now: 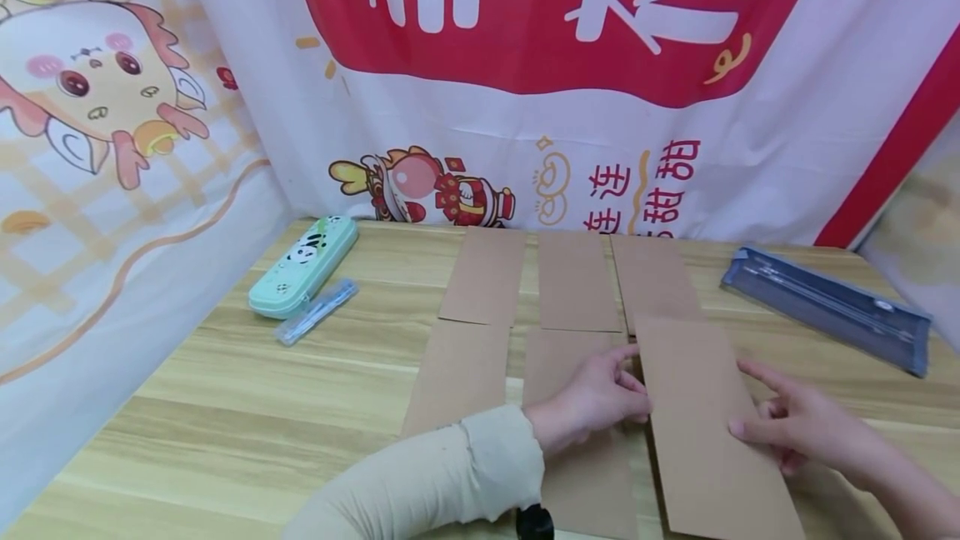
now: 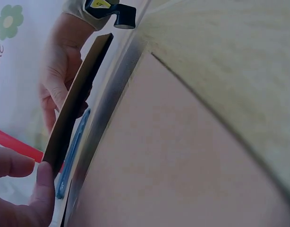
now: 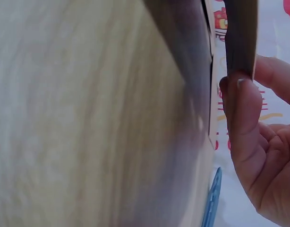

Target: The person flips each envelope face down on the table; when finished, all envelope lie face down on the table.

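A brown cardboard sheet (image 1: 712,440) is held up off the table between my two hands. My left hand (image 1: 596,394) grips its left edge with thumb and fingers. On the opposite edge, my right hand (image 1: 813,427) pinches the sheet. In the left wrist view the sheet (image 2: 72,113) appears nearly edge-on, with left-hand fingers (image 2: 43,184) at its near end. The right wrist view shows the sheet (image 3: 242,38) between thumb and fingers of the right hand (image 3: 258,142). Below my left forearm lies another cardboard sheet (image 1: 588,490), partly covered by it.
More cardboard sheets lie flat in rows, including a back-left one (image 1: 483,277), a back-middle one (image 1: 577,282), a back-right one (image 1: 652,277) and a front-left one (image 1: 457,373). A mint pencil case (image 1: 307,265) and clear-blue packet (image 1: 318,311) sit left; a dark blue zip pouch (image 1: 825,307) lies right.
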A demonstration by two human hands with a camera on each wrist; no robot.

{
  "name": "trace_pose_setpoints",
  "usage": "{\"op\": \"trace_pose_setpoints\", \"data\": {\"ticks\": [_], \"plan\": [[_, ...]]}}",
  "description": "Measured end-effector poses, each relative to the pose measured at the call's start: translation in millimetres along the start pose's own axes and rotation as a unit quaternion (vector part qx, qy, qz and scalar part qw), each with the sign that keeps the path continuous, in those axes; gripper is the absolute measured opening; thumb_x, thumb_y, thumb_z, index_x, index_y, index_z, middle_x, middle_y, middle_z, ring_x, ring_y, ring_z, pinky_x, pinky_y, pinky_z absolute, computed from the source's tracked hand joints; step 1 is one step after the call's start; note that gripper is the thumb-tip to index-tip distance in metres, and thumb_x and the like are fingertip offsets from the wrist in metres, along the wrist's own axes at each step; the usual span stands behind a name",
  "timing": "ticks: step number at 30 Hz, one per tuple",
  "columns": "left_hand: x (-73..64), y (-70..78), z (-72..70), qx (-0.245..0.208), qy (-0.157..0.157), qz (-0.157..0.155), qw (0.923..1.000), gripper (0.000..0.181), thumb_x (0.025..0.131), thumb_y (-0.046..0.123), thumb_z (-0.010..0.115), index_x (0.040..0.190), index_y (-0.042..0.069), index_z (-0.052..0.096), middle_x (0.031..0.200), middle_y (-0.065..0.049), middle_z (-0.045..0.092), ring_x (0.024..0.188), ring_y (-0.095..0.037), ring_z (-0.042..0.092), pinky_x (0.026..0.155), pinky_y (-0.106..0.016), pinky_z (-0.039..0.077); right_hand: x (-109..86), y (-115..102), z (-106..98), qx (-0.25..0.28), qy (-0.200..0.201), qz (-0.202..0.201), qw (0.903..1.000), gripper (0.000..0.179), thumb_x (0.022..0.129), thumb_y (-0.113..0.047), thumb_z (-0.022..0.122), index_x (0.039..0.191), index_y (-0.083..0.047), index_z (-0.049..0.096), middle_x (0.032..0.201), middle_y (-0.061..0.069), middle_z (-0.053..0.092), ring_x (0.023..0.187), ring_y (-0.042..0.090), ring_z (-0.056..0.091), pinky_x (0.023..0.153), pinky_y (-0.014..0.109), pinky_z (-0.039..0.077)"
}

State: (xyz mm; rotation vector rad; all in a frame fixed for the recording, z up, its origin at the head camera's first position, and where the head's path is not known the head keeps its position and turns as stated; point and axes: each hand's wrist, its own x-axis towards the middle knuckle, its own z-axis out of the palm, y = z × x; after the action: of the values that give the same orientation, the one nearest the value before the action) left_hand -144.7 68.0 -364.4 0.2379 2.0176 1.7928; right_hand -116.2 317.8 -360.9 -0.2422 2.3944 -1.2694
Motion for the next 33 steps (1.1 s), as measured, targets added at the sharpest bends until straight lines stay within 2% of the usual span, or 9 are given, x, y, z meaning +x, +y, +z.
{"op": "trace_pose_setpoints", "data": {"ticks": [3,9,15,21,25,33], "plan": [[0.4,-0.5,0.3,0.003,-0.004,-0.015,0.9999,0.071,0.075,-0.012,0.062,0.139,0.01,0.04,0.075,-0.005,0.062,0.061,-0.021,0.063,0.063,-0.028,0.056,1.6,3,1,0.001,-0.012,0.0,0.9999,0.085,0.089,-0.019,0.061,0.141,0.013,0.002,0.064,-0.001,0.052,0.047,0.009,0.049,0.043,0.027,0.047],[1.5,0.3,0.0,0.007,-0.021,-0.041,0.9989,0.071,0.074,-0.011,0.063,0.139,0.007,0.039,0.073,-0.007,0.062,0.06,-0.019,0.062,0.064,-0.028,0.055,3.0,2,1,-0.008,-0.026,0.03,0.9992,0.089,0.087,-0.023,0.064,0.141,0.012,0.003,0.071,0.006,0.057,0.05,0.01,0.05,0.045,0.027,0.048],[2.9,0.2,1.9,0.016,-0.026,-0.061,0.9977,0.071,0.074,-0.011,0.062,0.139,0.002,0.037,0.07,-0.008,0.063,0.062,-0.022,0.065,0.063,-0.028,0.056,2.5,2,0,-0.019,-0.031,0.038,0.9986,0.088,0.087,-0.023,0.064,0.141,0.011,0.004,0.066,0.004,0.054,0.049,0.01,0.049,0.044,0.026,0.046],[4.8,2.2,2.2,0.052,-0.032,-0.075,0.9953,0.069,0.074,-0.009,0.062,0.138,0.001,0.038,0.068,-0.01,0.065,0.065,-0.023,0.067,0.063,-0.027,0.056,3.0,3,2,-0.022,-0.028,0.048,0.9982,0.09,0.085,-0.024,0.066,0.142,0.009,0.005,0.065,0.003,0.052,0.048,0.01,0.049,0.043,0.025,0.047],[5.8,5.3,3.4,0.085,-0.03,-0.084,0.9924,0.066,0.075,-0.005,0.063,0.137,0.001,0.04,0.069,-0.009,0.065,0.065,-0.022,0.068,0.067,-0.024,0.055,4.3,5,1,-0.022,-0.034,0.059,0.9975,0.092,0.085,-0.026,0.067,0.142,0.009,0.004,0.067,0.004,0.055,0.048,0.011,0.049,0.043,0.024,0.046],[9.2,9.8,5.4,0.15,-0.03,-0.088,0.9844,0.062,0.077,0.002,0.067,0.134,0.0,0.043,0.087,-0.008,0.065,0.064,-0.019,0.067,0.082,-0.021,0.05,4.8,4,0,-0.058,-0.021,0.084,0.9946,0.097,0.081,-0.029,0.07,0.142,0.009,0.005,0.068,0.005,0.057,0.051,0.016,0.052,0.045,0.028,0.048]]}}
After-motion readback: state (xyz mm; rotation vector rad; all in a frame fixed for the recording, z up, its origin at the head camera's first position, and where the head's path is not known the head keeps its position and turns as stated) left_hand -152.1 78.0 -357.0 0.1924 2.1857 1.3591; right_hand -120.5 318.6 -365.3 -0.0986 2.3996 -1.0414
